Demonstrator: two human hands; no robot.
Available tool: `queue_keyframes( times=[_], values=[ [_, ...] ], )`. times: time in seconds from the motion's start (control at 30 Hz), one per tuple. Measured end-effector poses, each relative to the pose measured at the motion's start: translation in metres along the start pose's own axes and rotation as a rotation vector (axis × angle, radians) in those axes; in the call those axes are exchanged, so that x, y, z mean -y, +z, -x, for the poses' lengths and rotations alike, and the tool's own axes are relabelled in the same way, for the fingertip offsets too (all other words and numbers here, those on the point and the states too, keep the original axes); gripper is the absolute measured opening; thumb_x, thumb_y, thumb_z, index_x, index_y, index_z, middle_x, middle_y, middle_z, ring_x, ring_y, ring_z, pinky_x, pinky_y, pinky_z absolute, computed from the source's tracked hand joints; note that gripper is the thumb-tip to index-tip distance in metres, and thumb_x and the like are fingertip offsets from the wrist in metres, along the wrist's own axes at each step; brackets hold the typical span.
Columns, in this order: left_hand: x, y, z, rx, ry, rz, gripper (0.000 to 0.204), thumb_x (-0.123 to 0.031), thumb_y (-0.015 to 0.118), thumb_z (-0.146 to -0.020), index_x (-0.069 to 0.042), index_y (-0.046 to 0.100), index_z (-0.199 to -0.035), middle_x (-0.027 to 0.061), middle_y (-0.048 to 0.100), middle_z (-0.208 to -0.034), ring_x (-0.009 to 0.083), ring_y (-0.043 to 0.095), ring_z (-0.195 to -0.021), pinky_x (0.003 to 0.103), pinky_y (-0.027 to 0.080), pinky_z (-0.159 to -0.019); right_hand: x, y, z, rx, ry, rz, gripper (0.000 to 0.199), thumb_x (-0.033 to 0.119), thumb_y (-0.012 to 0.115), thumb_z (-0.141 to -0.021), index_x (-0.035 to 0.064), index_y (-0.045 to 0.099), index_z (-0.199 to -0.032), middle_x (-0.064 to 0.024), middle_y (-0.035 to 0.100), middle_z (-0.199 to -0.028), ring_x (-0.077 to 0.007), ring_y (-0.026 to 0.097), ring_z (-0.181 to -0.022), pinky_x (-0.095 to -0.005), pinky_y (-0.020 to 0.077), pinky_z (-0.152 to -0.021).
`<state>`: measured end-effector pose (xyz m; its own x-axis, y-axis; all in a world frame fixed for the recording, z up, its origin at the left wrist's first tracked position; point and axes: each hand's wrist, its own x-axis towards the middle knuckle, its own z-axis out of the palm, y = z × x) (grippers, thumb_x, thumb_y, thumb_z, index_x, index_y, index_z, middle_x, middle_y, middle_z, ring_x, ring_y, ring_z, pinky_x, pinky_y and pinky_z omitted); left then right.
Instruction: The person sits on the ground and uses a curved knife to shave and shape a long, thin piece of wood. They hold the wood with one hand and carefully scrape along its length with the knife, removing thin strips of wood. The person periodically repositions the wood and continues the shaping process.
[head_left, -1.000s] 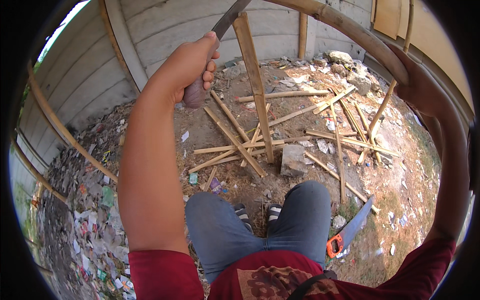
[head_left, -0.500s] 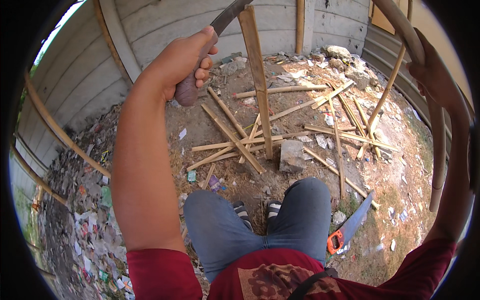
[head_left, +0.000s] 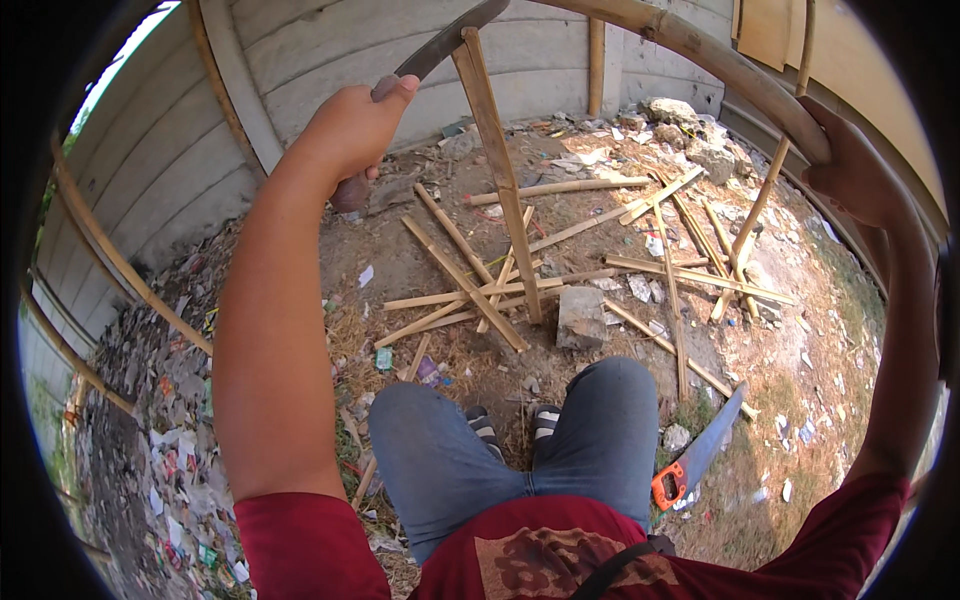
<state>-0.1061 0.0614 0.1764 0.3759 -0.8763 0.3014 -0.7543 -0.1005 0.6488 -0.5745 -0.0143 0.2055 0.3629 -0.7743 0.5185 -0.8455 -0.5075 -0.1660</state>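
Observation:
My left hand (head_left: 348, 138) is closed around the handle of a machete (head_left: 450, 42) with a dark blade. The blade lies across the top end of a bamboo slat (head_left: 497, 160), which stands nearly upright, leaning slightly left, its foot on the ground beside a concrete block (head_left: 582, 318). Fingers wrapped round it, my right hand (head_left: 852, 170) grips one end of a thick bamboo pole (head_left: 715, 48). The pole stretches up and left past the top of the view, its far end cut off near the blade's tip; whether they touch cannot be made out.
Several split bamboo strips (head_left: 465, 285) lie crossed on the ground ahead. A handsaw (head_left: 700, 455) with an orange handle rests by my right knee. Rocks (head_left: 705, 155) sit at the back right, below a grey panel wall (head_left: 350, 45). Litter (head_left: 180, 450) covers the left side.
The bamboo pole has swung from hanging steeply at the right to reaching across toward the blade. My left hand, the machete and the slat's top have shifted slightly left; my right hand has lowered slightly.

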Motion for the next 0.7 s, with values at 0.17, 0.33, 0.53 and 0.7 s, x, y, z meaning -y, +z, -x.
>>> queue_keyframes(
  times=[0.17, 0.33, 0.53, 0.7],
  values=[
    [0.001, -0.002, -0.001, 0.003, -0.033, -0.059, 0.062, -0.062, 0.051, -0.096, -0.001, 0.058, -0.101, -0.0027, 0.044, -0.066, 0.0083, 0.044, -0.051, 0.028, 0.040, -0.048, 0.011, -0.020, 0.000, -0.222, 0.163, -0.131, 0.073, 0.008, 0.064, -0.083, 0.0056, 0.036, -0.150, -0.0065, 0.057, -0.085, -0.0122, 0.055, -0.060, -0.0269, 0.0492, -0.053],
    [-0.002, 0.008, 0.002, 0.008, 0.035, -0.035, 0.060, -0.061, 0.053, -0.096, -0.001, 0.057, -0.101, -0.0024, 0.044, -0.066, 0.0085, 0.045, -0.051, 0.028, 0.041, -0.048, 0.016, 0.010, -0.010, -0.182, 0.086, -0.231, 0.071, 0.008, 0.063, -0.084, 0.0055, 0.037, -0.150, -0.0068, 0.057, -0.083, -0.0133, 0.056, -0.059, -0.0271, 0.0487, -0.052],
    [-0.003, 0.009, -0.008, 0.076, -0.005, -0.128, 0.056, -0.056, 0.053, -0.097, 0.000, 0.057, -0.097, -0.0013, 0.044, -0.065, 0.0105, 0.045, -0.050, 0.030, 0.042, -0.048, 0.012, 0.038, -0.010, 0.094, -0.031, 0.056, 0.076, 0.003, 0.062, -0.078, 0.0053, 0.037, -0.150, -0.0148, 0.061, -0.095, -0.0190, 0.064, -0.067, -0.0308, 0.0518, -0.055],
    [-0.006, 0.025, -0.006, 0.048, 0.023, -0.108, 0.052, -0.054, 0.053, -0.098, -0.004, 0.053, -0.085, -0.0004, 0.046, -0.062, 0.0119, 0.047, -0.047, 0.031, 0.043, -0.049, -0.009, 0.010, -0.013, -0.031, 0.009, 0.027, 0.076, 0.007, 0.065, -0.079, 0.0056, 0.037, -0.150, -0.0110, 0.059, -0.094, -0.0143, 0.060, -0.064, -0.0286, 0.0499, -0.054]
  ],
)
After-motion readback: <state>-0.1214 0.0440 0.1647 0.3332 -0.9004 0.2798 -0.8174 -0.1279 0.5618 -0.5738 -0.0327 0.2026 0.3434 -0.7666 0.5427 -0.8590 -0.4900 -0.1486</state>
